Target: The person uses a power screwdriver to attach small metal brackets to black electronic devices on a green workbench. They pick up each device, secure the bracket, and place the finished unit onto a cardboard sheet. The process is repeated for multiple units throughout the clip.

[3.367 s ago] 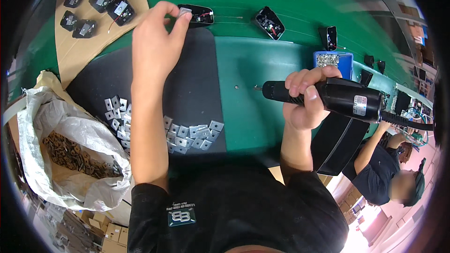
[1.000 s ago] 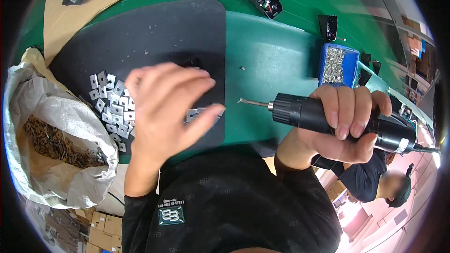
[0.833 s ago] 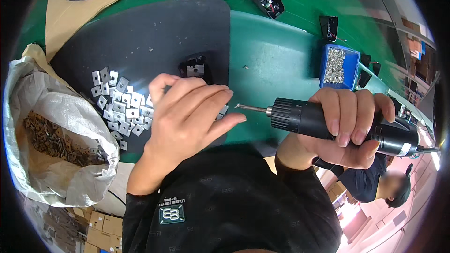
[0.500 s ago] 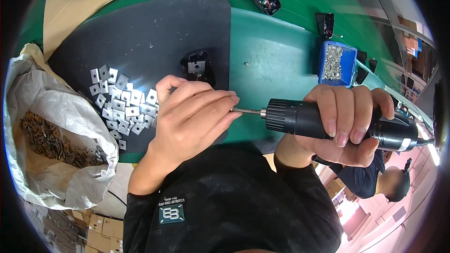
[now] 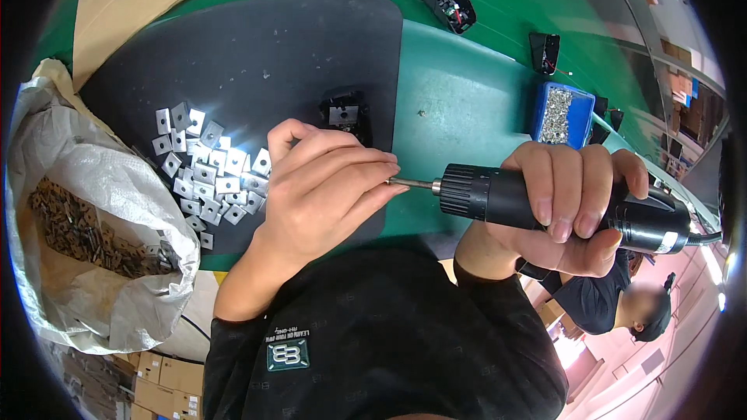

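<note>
My right hand is wrapped round a black electric screwdriver, held level with its bit pointing left. At the bit's tip, the fingers of my left hand are pinched together; whatever small piece they hold is hidden. Just beyond that hand a black plastic housing lies on the dark mat, partly covered, with a silver metal plate in it. Left of my left hand is a loose pile of square metal plates with centre holes.
A white woven sack of small metal parts stands at the left. A blue bin of screws is at the right. Black housings sit farther back on the green surface, beside cardboard. Another person is at the lower right.
The view has shifted slightly, so the bench things sit a little farther right and lower. Both hands and the electric screwdriver keep nearly the same pose.
</note>
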A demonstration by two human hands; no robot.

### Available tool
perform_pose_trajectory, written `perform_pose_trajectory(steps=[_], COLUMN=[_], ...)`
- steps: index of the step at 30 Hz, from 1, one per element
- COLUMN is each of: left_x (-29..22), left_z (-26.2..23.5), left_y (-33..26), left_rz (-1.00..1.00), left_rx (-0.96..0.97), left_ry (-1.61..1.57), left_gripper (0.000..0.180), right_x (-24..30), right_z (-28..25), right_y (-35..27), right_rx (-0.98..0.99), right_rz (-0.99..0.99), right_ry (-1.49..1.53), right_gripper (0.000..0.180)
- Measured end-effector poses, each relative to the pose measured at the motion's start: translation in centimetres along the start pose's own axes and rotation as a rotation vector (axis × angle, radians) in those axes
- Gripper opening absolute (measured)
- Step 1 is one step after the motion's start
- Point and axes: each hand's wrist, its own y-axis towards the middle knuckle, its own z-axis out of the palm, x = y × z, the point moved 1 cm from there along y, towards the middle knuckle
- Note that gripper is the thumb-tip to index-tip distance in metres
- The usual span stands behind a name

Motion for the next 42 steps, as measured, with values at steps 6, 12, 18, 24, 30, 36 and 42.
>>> perform_pose_trajectory(steps=[6,12,18,24,30,36,42], left_x=[0.9,1.8,3.7,3.6,3.6,3.6,3.6], left_z=[-0.1,-1.4,-0.8,-0.4,-0.4,-0.2,-0.1], left_y=[0.0,0.2,0.0,0.6,0.8,0.8,1.2], left_rz=[0.074,0.032,-0.147,-0.157,-0.161,-0.162,-0.156], left_rx=[0.000,0.053,0.230,0.184,0.178,0.149,0.149], left_ry=[0.026,0.196,0.282,0.235,0.252,0.244,0.255], left_gripper=[0.030,0.078,0.089,0.077,0.076,0.074,0.073], right_x=[-0.6,-0.8,-2.7,-4.3,-5.0,-5.4,-5.9], right_z=[0.0,-0.2,-0.6,-0.1,-0.2,-0.1,-0.1], right_y=[0.6,1.1,1.1,0.8,1.0,1.3,1.3], right_rx=[0.019,0.018,0.014,-0.045,-0.059,-0.015,0.106], right_rz=[0.023,0.006,-0.050,0.009,0.048,0.039,0.015], right_ry=[0.022,-0.006,-0.184,-0.308,-0.324,-0.325,-0.423], right_gripper=[0.040,0.040,0.046,0.050,0.051,0.040,0.035])
